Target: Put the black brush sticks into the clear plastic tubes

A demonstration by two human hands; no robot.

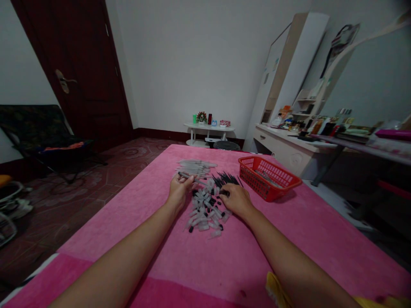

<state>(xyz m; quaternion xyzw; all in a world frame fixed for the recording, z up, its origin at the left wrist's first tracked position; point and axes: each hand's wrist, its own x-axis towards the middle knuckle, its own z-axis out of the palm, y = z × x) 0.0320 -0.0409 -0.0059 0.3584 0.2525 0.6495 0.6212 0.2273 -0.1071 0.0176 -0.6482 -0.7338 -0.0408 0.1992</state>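
Note:
My left hand (pixel 181 188) is closed around a slim pen (pixel 186 175) with a dark end, held just above the cloth. My right hand (pixel 236 199) has its fingers curled together at the right edge of a pile of clear caps (pixel 204 207) mixed with small black plugs. Something dark shows at its fingertips, too small to name. Behind the left hand lies a bundle of pale pen barrels (pixel 195 166). Thin black, pointed pen parts (pixel 226 179) lie in a heap just beyond the right hand. Several slim pens (pixel 268 177) rest inside the red plastic basket (pixel 272 194) at the right.
Pink cloth (pixel 205 261) covers the surface under my arms. Beyond its far edge stands a low white table (pixel 208 127) with small items. A dressing table (pixel 289 139) crowded with bottles is on the right; a folding chair (pixel 35 128) stands left by the door (pixel 70 64).

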